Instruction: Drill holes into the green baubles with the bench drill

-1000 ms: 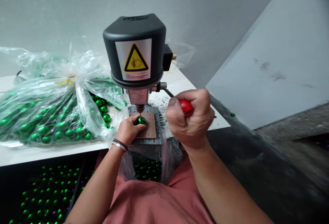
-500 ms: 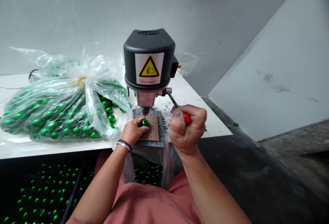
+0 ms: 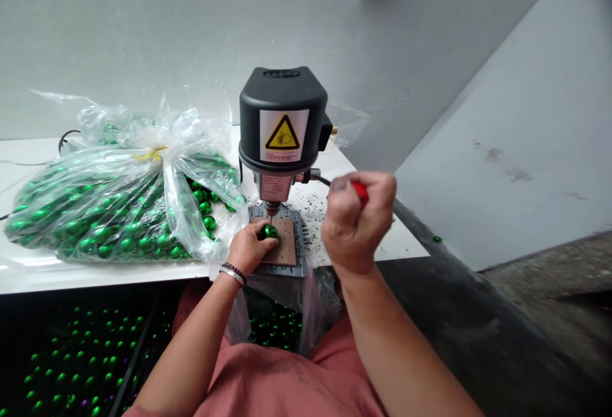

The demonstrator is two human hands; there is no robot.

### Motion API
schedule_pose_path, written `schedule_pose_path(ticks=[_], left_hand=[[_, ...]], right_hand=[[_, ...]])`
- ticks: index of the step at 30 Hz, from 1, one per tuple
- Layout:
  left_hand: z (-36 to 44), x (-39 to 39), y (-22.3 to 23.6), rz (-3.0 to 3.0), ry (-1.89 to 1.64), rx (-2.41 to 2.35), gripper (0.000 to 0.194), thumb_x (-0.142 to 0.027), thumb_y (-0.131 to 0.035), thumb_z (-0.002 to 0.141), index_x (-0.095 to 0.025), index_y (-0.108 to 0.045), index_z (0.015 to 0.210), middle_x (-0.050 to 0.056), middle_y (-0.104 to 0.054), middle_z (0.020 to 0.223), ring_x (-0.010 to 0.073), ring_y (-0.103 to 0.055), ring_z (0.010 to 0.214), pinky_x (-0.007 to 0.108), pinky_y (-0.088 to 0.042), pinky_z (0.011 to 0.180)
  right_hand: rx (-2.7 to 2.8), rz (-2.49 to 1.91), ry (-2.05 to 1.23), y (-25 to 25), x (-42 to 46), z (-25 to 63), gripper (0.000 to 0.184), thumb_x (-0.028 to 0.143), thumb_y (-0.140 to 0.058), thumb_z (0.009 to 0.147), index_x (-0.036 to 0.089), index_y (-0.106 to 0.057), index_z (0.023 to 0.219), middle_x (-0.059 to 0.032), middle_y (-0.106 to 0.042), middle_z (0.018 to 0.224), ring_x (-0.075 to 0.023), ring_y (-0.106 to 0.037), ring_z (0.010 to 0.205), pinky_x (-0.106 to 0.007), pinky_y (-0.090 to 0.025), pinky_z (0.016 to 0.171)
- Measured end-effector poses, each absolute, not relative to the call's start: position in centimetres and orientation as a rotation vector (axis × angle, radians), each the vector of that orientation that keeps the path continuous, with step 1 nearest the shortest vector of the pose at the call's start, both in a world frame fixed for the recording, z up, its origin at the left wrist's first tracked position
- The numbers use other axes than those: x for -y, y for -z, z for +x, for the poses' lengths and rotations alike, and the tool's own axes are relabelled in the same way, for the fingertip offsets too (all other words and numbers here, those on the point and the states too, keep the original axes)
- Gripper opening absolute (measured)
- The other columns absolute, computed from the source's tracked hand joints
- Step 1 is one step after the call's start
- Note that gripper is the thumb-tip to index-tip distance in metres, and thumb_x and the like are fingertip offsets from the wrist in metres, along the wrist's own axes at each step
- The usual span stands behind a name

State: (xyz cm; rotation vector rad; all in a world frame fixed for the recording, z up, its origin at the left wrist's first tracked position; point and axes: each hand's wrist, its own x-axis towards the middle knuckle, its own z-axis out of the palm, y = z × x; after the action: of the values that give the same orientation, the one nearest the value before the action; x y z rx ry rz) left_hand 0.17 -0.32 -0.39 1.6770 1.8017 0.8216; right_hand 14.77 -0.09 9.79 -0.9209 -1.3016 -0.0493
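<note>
A shiny green ball (image 3: 270,231) rests on the brown board (image 3: 287,248) of a small black drill press (image 3: 283,124). My left hand (image 3: 249,248) grips it between thumb and fingers, right under the thin drill bit (image 3: 271,218). Whether the tip touches the ball I cannot tell. My right hand (image 3: 358,219), slightly blurred, is closed around the red knob (image 3: 359,193) of the press's feed lever (image 3: 321,180). Dark shavings lie scattered around the press base (image 3: 300,264).
A clear plastic bag (image 3: 100,213) full of green balls, tied in yellow, lies left on the white table (image 3: 38,277). An open bag (image 3: 310,315) with green pieces hangs below the press. More green balls (image 3: 79,356) sit lower left; one ball (image 3: 437,238) lies on the floor.
My right hand has raised the red knob and moved it rightward, bringing the lever nearer level. My left hand keeps the ball under the bit. The whole view has shifted slightly.
</note>
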Motion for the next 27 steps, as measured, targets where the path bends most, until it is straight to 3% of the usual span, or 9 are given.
schedule_pose_path(ticks=[4, 7, 11, 15, 19, 24, 27], left_hand=[[-0.4, 2.1, -0.8, 1.643, -0.849, -1.791, 0.042, -0.031, -0.064, 0.067, -0.018, -0.064, 0.107, 0.007, -0.067, 0.096, 0.0204, -0.060, 0.085, 0.032, -0.045, 0.078], [-1.6, 4.3, -2.1, 1.672, -0.723, -1.526, 0.044, -0.032, -0.068, 0.063, -0.020, -0.065, 0.106, 0.003, -0.068, 0.091, 0.0170, -0.060, 0.075, 0.027, -0.047, 0.069], [-3.5, 5.1, -3.4, 1.650, -0.658, -1.471, 0.058, -0.042, -0.066, 0.066, -0.019, -0.057, 0.118, 0.006, -0.066, 0.103, 0.0145, -0.059, 0.070, 0.025, -0.047, 0.062], [-5.7, 1.6, -3.1, 1.656, -0.863, -1.971, 0.040, -0.035, -0.046, 0.082, -0.013, -0.059, 0.113, 0.010, -0.065, 0.105, 0.0199, -0.059, 0.092, 0.031, -0.044, 0.086], [-8.0, -3.3, -1.2, 1.647, -0.637, -2.473, 0.047, -0.021, -0.043, 0.081, -0.005, -0.047, 0.125, 0.019, -0.052, 0.125, 0.0268, -0.046, 0.118, 0.034, -0.036, 0.098], [-8.6, -5.2, 1.0, 1.693, -0.360, -2.598, 0.046, -0.017, -0.040, 0.079, -0.007, -0.047, 0.123, 0.021, -0.048, 0.124, 0.0335, -0.050, 0.112, 0.043, -0.039, 0.093], [-8.2, -5.1, 1.4, 1.705, -0.275, -2.576, 0.045, -0.015, -0.036, 0.079, -0.011, -0.046, 0.123, 0.022, -0.038, 0.133, 0.0331, -0.057, 0.102, 0.045, -0.043, 0.083]], right_hand=[[1.300, -1.016, -0.020, -13.7, -1.6, 14.7, 0.018, 0.032, -0.048, 0.081, 0.020, -0.044, 0.069, 0.0052, -0.040, 0.057, -0.0057, -0.040, 0.051, -0.022, -0.035, 0.052], [1.306, -1.058, -0.100, -14.3, -2.0, 14.9, 0.021, 0.037, -0.048, 0.081, 0.019, -0.043, 0.069, 0.0057, -0.041, 0.057, -0.0053, -0.040, 0.051, -0.022, -0.036, 0.054], [1.300, -1.091, -0.183, -14.0, -1.8, 14.8, 0.023, 0.041, -0.046, 0.081, 0.019, -0.044, 0.074, 0.0054, -0.045, 0.061, -0.0051, -0.041, 0.052, -0.023, -0.037, 0.056], [1.292, -1.090, -0.216, -13.9, -1.6, 14.7, 0.025, 0.043, -0.046, 0.080, 0.019, -0.045, 0.075, 0.0046, -0.048, 0.064, -0.0050, -0.042, 0.053, -0.024, -0.038, 0.057], [1.301, -1.088, -0.224, -13.9, -1.5, 14.8, 0.028, 0.046, -0.045, 0.080, 0.019, -0.046, 0.077, 0.0040, -0.050, 0.067, -0.0054, -0.044, 0.054, -0.024, -0.038, 0.057], [1.302, -1.084, -0.231, -13.5, -1.3, 14.9, 0.026, 0.046, -0.046, 0.080, 0.020, -0.046, 0.077, 0.0036, -0.050, 0.067, -0.0061, -0.045, 0.055, -0.025, -0.039, 0.057], [1.295, -1.062, -0.236, -13.3, -1.3, 15.0, 0.023, 0.044, -0.046, 0.080, 0.021, -0.046, 0.077, 0.0038, -0.049, 0.066, -0.0062, -0.045, 0.054, -0.024, -0.039, 0.055]])
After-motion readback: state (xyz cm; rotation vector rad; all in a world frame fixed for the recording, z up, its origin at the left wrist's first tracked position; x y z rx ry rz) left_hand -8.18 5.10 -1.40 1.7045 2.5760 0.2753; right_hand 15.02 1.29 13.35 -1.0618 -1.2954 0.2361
